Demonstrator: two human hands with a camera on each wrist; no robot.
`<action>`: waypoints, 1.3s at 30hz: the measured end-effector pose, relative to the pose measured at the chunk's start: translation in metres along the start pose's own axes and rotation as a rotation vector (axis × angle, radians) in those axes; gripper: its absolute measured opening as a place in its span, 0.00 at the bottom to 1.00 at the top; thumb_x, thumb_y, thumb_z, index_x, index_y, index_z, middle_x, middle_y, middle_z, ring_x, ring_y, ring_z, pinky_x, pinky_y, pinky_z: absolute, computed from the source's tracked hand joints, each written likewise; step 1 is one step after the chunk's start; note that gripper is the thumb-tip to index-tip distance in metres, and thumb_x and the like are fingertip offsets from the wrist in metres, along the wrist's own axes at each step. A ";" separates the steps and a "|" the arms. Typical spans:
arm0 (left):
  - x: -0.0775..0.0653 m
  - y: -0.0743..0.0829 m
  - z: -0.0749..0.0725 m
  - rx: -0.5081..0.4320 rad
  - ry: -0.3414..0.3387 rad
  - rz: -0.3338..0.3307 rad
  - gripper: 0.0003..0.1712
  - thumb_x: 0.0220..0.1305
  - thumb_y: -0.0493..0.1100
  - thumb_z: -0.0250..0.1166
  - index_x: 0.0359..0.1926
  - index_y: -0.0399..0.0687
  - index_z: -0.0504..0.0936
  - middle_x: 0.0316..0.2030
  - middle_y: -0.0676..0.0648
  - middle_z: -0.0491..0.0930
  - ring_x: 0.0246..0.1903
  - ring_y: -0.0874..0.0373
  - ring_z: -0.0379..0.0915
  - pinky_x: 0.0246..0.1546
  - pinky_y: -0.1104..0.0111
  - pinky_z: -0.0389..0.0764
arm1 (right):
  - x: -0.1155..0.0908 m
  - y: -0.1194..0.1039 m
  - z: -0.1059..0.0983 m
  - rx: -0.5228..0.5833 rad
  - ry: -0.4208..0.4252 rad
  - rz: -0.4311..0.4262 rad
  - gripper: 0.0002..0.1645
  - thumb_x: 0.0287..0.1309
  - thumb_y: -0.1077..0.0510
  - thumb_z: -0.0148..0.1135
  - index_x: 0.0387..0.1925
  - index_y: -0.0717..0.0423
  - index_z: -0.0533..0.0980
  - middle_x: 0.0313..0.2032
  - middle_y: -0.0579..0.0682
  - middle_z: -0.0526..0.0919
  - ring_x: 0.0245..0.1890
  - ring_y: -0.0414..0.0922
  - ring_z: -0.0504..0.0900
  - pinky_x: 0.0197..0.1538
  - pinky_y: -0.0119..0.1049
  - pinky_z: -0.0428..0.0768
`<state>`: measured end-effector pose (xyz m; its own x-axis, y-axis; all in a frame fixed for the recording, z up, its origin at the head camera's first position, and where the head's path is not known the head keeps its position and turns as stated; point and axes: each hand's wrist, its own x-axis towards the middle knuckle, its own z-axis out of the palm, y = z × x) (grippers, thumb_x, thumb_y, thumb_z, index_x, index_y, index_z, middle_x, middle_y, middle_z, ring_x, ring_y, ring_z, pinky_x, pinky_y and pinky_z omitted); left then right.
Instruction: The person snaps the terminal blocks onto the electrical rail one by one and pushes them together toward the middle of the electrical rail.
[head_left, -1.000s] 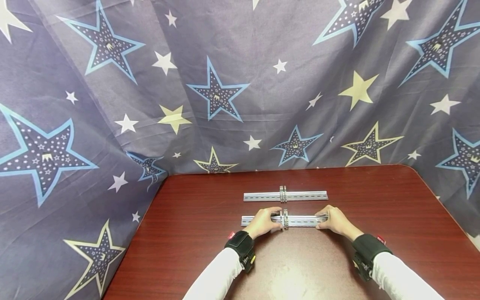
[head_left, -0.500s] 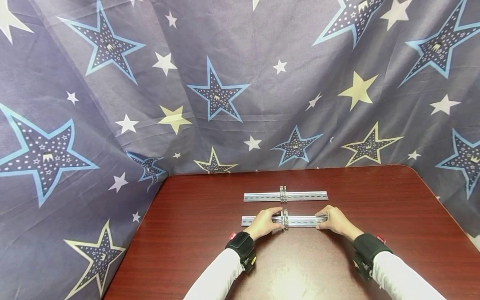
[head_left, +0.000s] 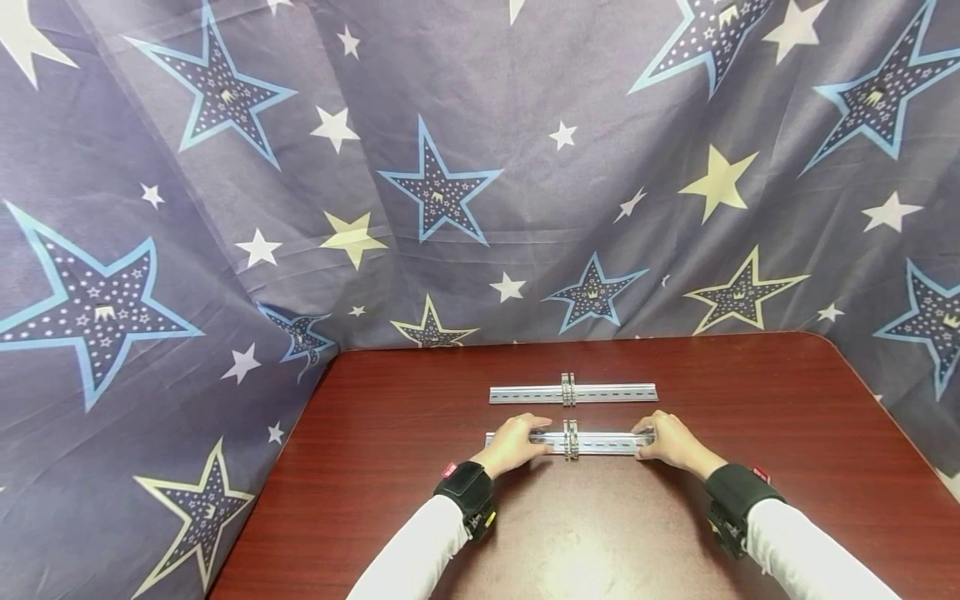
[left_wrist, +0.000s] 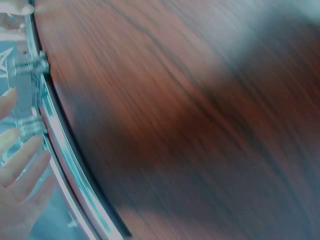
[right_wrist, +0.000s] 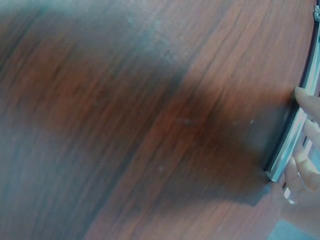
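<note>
In the head view, my right hand point(head_left: 670, 442) grips the right end of the nearer slotted metal DIN rail point(head_left: 607, 443), thumb on its near edge and fingers at the far edge. Two narrow metal clips point(head_left: 572, 440) sit side by side near the rail's middle. Just left of them, my left hand point(head_left: 514, 443) hovers over the rail with fingers spread apart. Its loose fingers point(left_wrist: 25, 172) appear beside the rail in the left wrist view. The right wrist view shows the rail's end point(right_wrist: 280, 167) at my right fingers.
Behind lies a second slotted DIN rail point(head_left: 615, 392), parallel to the first, with similar clips point(head_left: 567, 389) near its middle. Both rails rest on a reddish-brown wooden table point(head_left: 390, 417). A grey curtain with stars point(head_left: 510, 208) hangs along the table's back and left edges.
My left hand has come away from the clips and moved left along the rail. The right hand keeps its grip at the rail's end. The clips stay in place.
</note>
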<state>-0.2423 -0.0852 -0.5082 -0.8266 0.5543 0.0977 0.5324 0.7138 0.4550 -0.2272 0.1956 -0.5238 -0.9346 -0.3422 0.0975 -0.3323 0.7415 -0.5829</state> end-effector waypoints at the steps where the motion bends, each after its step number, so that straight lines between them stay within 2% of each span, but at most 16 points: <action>1: -0.002 -0.003 -0.002 0.011 0.002 0.003 0.24 0.48 0.44 0.65 0.48 0.40 0.77 0.42 0.45 0.78 0.44 0.54 0.73 0.45 0.67 0.71 | 0.000 0.000 0.000 0.001 -0.001 0.000 0.17 0.27 0.62 0.71 0.28 0.63 0.79 0.28 0.54 0.78 0.30 0.47 0.74 0.33 0.39 0.70; 6: -0.010 -0.017 -0.008 0.081 0.017 -0.006 0.20 0.47 0.43 0.65 0.44 0.42 0.80 0.38 0.46 0.79 0.41 0.54 0.74 0.42 0.66 0.72 | 0.000 -0.001 0.000 -0.007 0.000 0.006 0.17 0.27 0.62 0.71 0.28 0.63 0.79 0.27 0.54 0.77 0.29 0.47 0.74 0.31 0.39 0.70; 13: -0.019 -0.028 -0.013 0.144 0.043 -0.053 0.22 0.43 0.43 0.66 0.43 0.39 0.79 0.35 0.44 0.77 0.38 0.50 0.73 0.37 0.61 0.73 | 0.000 -0.001 0.000 -0.032 -0.004 0.008 0.18 0.28 0.61 0.71 0.29 0.62 0.79 0.28 0.54 0.77 0.30 0.48 0.73 0.33 0.40 0.69; 18: -0.021 -0.031 -0.012 0.164 0.033 -0.087 0.23 0.44 0.45 0.67 0.43 0.39 0.79 0.33 0.44 0.75 0.37 0.49 0.71 0.35 0.60 0.72 | -0.001 -0.002 -0.001 -0.052 -0.004 -0.006 0.18 0.28 0.61 0.70 0.29 0.63 0.78 0.28 0.54 0.76 0.31 0.50 0.72 0.33 0.41 0.68; 24: -0.023 -0.032 -0.010 0.164 0.020 -0.097 0.23 0.43 0.46 0.67 0.42 0.38 0.79 0.33 0.45 0.73 0.37 0.50 0.69 0.35 0.60 0.72 | -0.001 -0.003 0.000 -0.050 0.005 -0.019 0.17 0.28 0.62 0.70 0.28 0.63 0.78 0.26 0.53 0.76 0.28 0.47 0.71 0.31 0.39 0.67; 39: -0.024 -0.033 -0.007 0.225 0.025 -0.075 0.20 0.41 0.44 0.69 0.37 0.39 0.79 0.29 0.47 0.68 0.34 0.52 0.67 0.33 0.62 0.70 | -0.002 -0.007 -0.002 -0.054 -0.018 0.018 0.18 0.28 0.61 0.70 0.29 0.62 0.78 0.28 0.54 0.75 0.32 0.51 0.71 0.34 0.43 0.67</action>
<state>-0.2414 -0.1252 -0.5195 -0.8682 0.4872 0.0944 0.4942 0.8315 0.2537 -0.2231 0.1926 -0.5182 -0.9382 -0.3384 0.0726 -0.3222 0.7775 -0.5401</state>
